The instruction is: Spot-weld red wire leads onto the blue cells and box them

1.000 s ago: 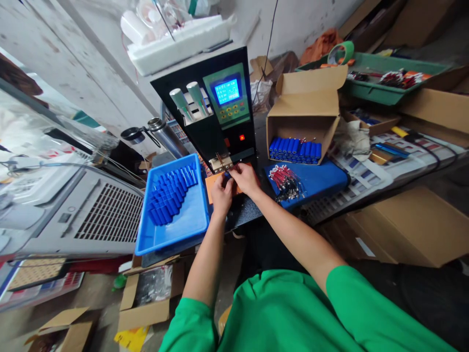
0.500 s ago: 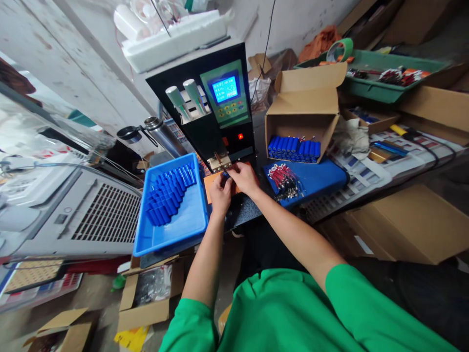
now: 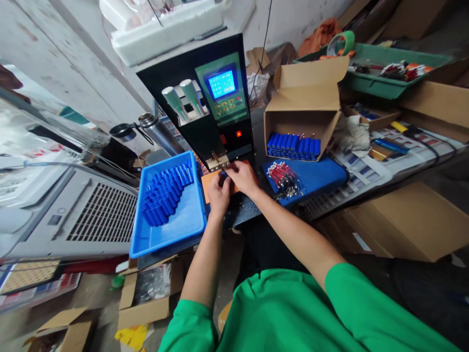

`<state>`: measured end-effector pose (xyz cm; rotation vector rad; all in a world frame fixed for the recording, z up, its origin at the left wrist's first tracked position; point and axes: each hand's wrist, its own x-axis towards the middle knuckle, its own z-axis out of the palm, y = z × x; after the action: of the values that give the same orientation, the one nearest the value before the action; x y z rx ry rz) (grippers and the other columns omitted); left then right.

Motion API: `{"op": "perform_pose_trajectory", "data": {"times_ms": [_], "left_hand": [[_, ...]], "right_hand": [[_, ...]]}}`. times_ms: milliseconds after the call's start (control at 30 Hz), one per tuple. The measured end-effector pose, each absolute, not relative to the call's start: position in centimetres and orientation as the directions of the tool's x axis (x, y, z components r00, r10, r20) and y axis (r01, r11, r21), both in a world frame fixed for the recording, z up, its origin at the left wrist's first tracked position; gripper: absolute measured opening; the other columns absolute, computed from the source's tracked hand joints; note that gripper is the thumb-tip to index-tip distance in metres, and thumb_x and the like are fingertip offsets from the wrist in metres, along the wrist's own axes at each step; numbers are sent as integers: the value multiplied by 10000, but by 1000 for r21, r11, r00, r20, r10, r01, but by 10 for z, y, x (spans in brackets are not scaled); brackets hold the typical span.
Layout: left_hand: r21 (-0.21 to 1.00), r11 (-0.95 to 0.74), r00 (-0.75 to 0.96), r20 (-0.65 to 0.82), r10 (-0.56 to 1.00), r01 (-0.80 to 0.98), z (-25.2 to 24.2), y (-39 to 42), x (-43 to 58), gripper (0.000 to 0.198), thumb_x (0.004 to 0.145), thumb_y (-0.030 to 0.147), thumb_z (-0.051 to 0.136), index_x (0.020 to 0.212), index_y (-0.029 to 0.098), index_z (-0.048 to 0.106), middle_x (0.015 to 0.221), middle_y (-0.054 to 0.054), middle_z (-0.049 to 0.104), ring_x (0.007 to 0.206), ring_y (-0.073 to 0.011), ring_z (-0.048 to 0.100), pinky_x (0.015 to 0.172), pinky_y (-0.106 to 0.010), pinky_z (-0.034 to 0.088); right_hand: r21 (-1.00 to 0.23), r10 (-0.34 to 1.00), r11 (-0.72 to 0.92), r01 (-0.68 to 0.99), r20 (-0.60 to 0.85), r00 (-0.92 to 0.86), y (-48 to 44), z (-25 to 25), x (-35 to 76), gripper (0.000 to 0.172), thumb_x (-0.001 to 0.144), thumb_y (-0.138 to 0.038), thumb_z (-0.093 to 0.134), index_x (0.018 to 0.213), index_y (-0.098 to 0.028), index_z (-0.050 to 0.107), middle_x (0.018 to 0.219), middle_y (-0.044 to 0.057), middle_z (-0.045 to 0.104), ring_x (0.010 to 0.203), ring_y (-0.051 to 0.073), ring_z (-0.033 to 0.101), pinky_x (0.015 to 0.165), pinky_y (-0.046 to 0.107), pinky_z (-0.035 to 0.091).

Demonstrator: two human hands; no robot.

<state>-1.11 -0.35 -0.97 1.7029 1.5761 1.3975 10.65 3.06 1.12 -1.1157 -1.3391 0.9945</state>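
My left hand (image 3: pixel 219 192) and my right hand (image 3: pixel 244 177) are closed together on a small blue cell (image 3: pixel 223 173), held just under the metal tips of a black welding machine (image 3: pixel 205 105). Both hands rest over an orange pad (image 3: pixel 207 187) at the machine's foot. The fingers hide most of the cell. A blue tray (image 3: pixel 172 230) with several blue cells (image 3: pixel 164 194) lies left of my left hand. Right of my right hand, a bundle of red and black wires (image 3: pixel 284 177) lies on a blue mat (image 3: pixel 322 177).
An open cardboard box (image 3: pixel 304 105) holding a row of blue cells (image 3: pixel 293 145) stands behind the mat. A green tray (image 3: pixel 370 80) of parts sits at the back right. A grey vented unit (image 3: pixel 95 222) is at the left, and cardboard boxes (image 3: pixel 146 303) lie on the floor.
The view has shifted slightly. Both hands stay on the cell under the machine's tips, with only small finger movement.
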Motion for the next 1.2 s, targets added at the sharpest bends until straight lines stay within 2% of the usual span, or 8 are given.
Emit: {"op": "perform_pose_trajectory", "data": {"times_ms": [200,433,667,800,900,967,1067,1200], "left_hand": [[831,-258,-150,374,915,493,-10,-3,-12,257,917,321,621,1118,180,699,948,-58,729,854,-196,667,811,-328,535],[812,-288,-160,417,895,507,-9,-3,-10,232,912,339,621,1058,178,700,887,-42,712,791,-173,639,755,-295,510],[818,-259,-161,389,907,514,-5,-4,-8,206,901,349,630,984,173,699,817,-28,692,730,-153,619,736,-283,518],[848,-308,-133,397,908,432,-3,-6,-10,261,877,337,660,1080,175,682,963,-64,732,864,-184,681,839,-327,560],[858,-314,-182,413,892,407,-5,-15,-15,333,857,352,685,1138,175,663,1057,-90,731,933,-201,693,881,-359,568],[831,-312,-189,435,880,461,-7,-25,-18,275,874,375,668,1065,179,679,1045,-93,726,941,-206,689,888,-376,566],[734,-362,-82,492,867,575,-10,-41,-21,191,893,369,642,914,187,694,1030,-95,712,994,-219,673,888,-383,556],[673,-401,-5,515,857,621,-12,-48,-16,158,899,344,634,870,199,689,1012,-97,699,1034,-233,648,911,-401,535]], "right_hand": [[-967,971,237,89,236,-22,27,7,114,158,875,-351,645,845,-196,659,853,31,736,832,195,676,760,284,502],[-966,977,212,150,207,-45,27,1,124,281,824,-391,674,649,-192,582,621,-12,599,624,147,539,627,263,414],[-985,979,121,-123,139,-149,26,7,134,429,749,-538,723,567,-200,532,505,-31,497,496,106,431,487,237,311],[-974,977,56,-221,99,-189,26,11,138,466,712,-572,767,569,-201,524,478,-44,476,442,83,384,445,229,272],[-965,978,37,-261,89,-189,26,12,138,464,701,-563,787,577,-198,528,467,-52,467,424,75,372,426,222,256],[-963,979,21,-270,75,-190,26,12,138,466,701,-566,791,585,-197,533,469,-55,465,416,70,365,416,219,246],[-955,979,1,-297,61,-193,25,12,138,467,688,-573,795,594,-195,537,482,-54,469,417,65,359,403,216,227],[-940,979,-4,-340,66,-194,25,12,139,470,671,-589,798,619,-198,543,497,-53,472,426,66,362,397,214,222]]}}
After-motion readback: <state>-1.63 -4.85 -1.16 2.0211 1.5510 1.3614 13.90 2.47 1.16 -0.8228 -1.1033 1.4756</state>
